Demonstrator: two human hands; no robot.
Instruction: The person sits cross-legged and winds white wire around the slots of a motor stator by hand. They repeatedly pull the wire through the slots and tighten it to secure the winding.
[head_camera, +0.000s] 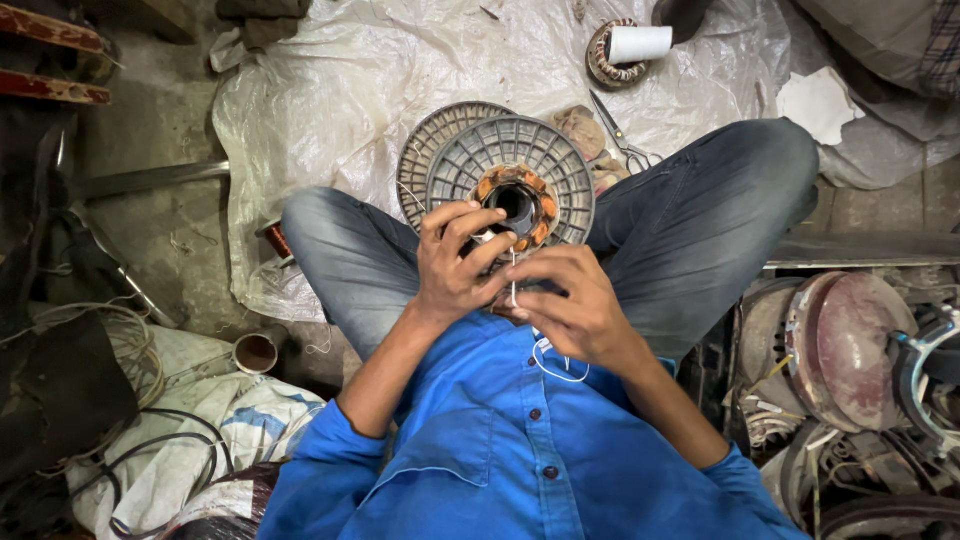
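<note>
A round motor stator (518, 203) with copper-coloured windings around a dark central hole sits in the person's lap, between the crossed legs in blue jeans (690, 225). It rests against two grey ribbed plastic discs (470, 150), one partly behind the other, which stand tilted at the near edge of a clear plastic sheet (350, 90) spread on the floor.

The left hand (455, 262) is just below the stator, its fingers curled and the fingertips touching the lower rim of the windings; it pinches something small and white there, though exactly what is hard to tell. The right hand (570, 300) lies just beside it, below and to the right, fingers closed on a thin white thread (513, 285) that runs upright between the two hands. A loop of white thread (555, 370) hangs down over the blue shirt (520, 440) beneath the right hand.

Farther out on the plastic sheet, near its far edge, stand a white spool (640, 43) on another wound stator, and a pair of scissors (622, 140) lies just beyond the right knee, beside a crumpled cloth (585, 130). A small metal cup (256, 352) stands on the floor by the left knee. Coiled wires and cables (130, 350) lie at the left, and worn motor housings and metal parts (850, 350) crowd the floor at the right.
</note>
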